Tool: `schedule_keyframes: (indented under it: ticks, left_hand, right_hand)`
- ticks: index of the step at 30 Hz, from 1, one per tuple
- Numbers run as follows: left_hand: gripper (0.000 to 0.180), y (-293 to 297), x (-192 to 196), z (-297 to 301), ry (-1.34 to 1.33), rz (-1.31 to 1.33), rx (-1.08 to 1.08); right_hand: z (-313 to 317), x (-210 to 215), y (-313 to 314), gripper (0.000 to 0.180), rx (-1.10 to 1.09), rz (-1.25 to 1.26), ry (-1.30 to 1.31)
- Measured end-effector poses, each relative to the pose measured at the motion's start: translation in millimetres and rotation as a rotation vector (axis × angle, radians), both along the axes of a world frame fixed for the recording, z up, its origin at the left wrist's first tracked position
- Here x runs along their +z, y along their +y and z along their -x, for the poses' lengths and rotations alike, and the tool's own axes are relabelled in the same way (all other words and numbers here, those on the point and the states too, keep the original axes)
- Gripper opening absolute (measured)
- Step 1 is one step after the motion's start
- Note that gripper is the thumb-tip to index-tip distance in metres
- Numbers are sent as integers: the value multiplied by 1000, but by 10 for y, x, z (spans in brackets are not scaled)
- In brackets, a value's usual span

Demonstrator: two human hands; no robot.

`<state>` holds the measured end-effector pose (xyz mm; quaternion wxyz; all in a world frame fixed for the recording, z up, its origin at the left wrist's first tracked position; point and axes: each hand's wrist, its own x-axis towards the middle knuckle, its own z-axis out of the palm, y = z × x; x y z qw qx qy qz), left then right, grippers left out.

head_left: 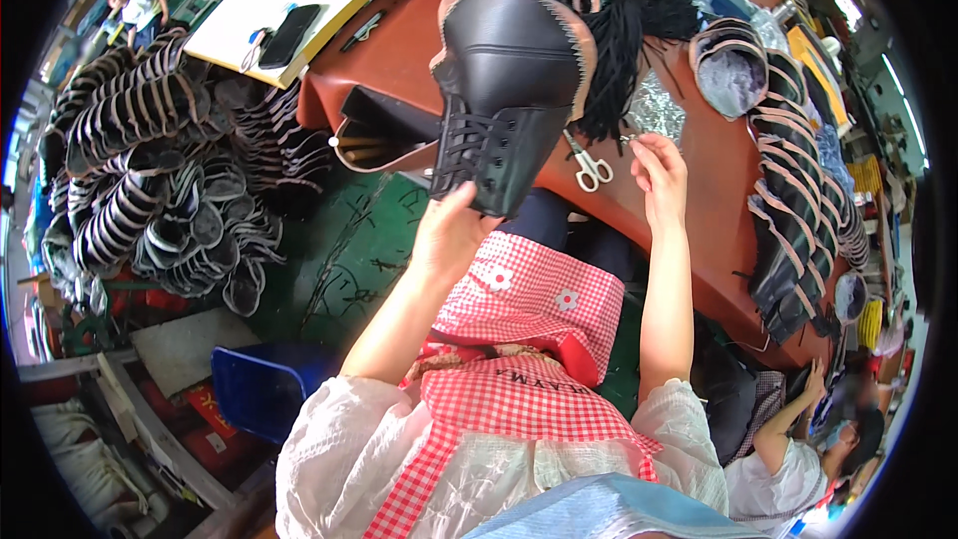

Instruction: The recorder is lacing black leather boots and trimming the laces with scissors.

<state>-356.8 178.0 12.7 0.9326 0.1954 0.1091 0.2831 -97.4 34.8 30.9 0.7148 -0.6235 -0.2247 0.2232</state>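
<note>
My left hand grips a black leather boot upper by its laced end, thumb on top. The upper has a tan, jagged-cut edge and black laces threaded through part of its eyelets. To the right, my right hand is raised over the brown table with thumb and fingers pinched together. Something tiny may be at the fingertips, too small to make out. Just beyond them lies a crinkled clear plastic bag. White-handled scissors rest between my hands, near a thick bundle of black laces.
Stacks of black uppers lie at the left and along the table's right side. A black phone sits on a pale board. A blue bin stands lower left. Another person sits at the lower right.
</note>
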Motion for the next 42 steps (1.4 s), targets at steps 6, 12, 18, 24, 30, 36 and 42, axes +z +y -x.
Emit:
schedule_keyframes:
  ticks: [6,12,18,24,30,36,42]
  left_hand:
    - [44,-212,131,-101,123,-149,156]
    - [37,-310,186,-157,165,-251,258]
    - [37,-369,191,-178,137,-334,334]
    - [30,-423,255,-180,251,-447,442]
    - [25,-445,281,-182,282,-524,549]
    - [25,-452,317,-184,298,-566,573]
    - [24,-468,326,-175,287,-548,576]
  right_hand:
    - [897,162,11,15,373,-160,143]
    - [1245,161,87,17,432,-136,277]
    - [1415,119,140,14,271,-20,16]
    - [1470,176,147,14,261,-38,12]
    - [1469,171,140,13,262,-43,2]
    - [1470,211,143,12,260,-34,-49]
    - [1466,213,139,13,277,-33,-59]
